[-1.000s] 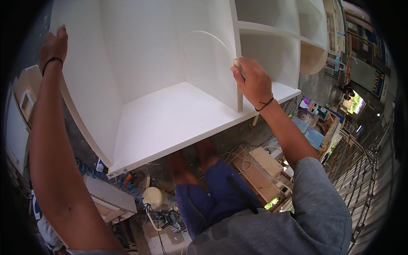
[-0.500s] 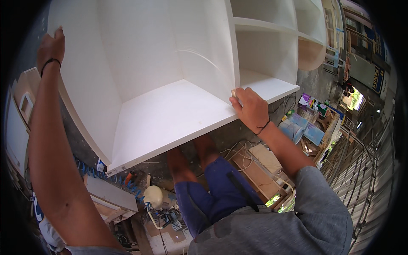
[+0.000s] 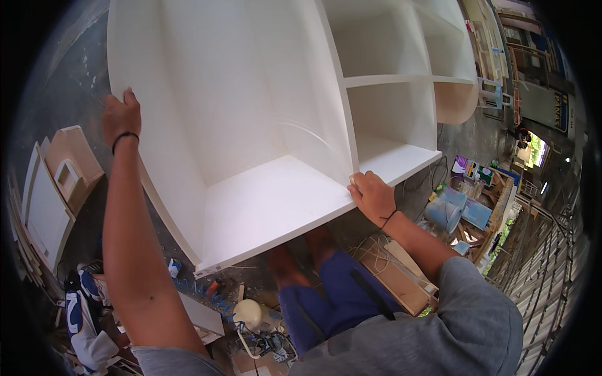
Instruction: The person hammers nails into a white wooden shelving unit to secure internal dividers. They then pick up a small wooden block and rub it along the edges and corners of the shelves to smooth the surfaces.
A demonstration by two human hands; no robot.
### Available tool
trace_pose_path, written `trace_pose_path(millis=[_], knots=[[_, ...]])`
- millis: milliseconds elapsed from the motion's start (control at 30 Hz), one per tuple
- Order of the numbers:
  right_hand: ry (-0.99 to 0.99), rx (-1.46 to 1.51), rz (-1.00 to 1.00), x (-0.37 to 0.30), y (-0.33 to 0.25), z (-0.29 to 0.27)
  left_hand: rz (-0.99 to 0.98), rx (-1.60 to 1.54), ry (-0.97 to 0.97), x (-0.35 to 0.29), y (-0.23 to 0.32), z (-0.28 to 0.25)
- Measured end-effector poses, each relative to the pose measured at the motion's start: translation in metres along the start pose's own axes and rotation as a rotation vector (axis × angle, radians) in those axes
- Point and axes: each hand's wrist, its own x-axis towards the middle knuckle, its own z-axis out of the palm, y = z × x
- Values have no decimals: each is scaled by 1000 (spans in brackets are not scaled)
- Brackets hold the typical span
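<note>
A large white open-front shelf unit (image 3: 269, 219) fills the upper middle of the view, its wide compartment facing me. My left hand (image 3: 122, 119), wearing a dark wristband, is closed around the front edge of its left side panel (image 3: 160, 188). Where the upright divider (image 3: 342, 113) meets the bottom panel, my right hand (image 3: 376, 197) is closed at the front edge. A small tan piece (image 3: 353, 180) shows at its fingertips, mostly covered by the hand.
Cut boards (image 3: 47, 200) lean at the left. Below the unit are a cream tank (image 3: 248, 314), blue coiled hose (image 3: 216, 299) and a wooden board (image 3: 401, 288) with a loose cable. Paint containers (image 3: 442, 213) crowd the right. My legs stand under the front edge.
The view has shifted, so the shelf unit and both hands appear lower and further right. More of the leaning boards shows at the left. Both hands stay on the unit's edges.
</note>
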Motion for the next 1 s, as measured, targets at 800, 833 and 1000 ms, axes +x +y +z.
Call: trace_pose_path(millis=[800,833,1000], knots=[[375,396,-147,128,2,-52,-41,50,71,-12,2,-6],[364,497,-145,141,-5,-59,-60,65,69,-10,-1,-6],[235,720,-56,136,-40,-45,-61,35,9,-9,12,-11]])
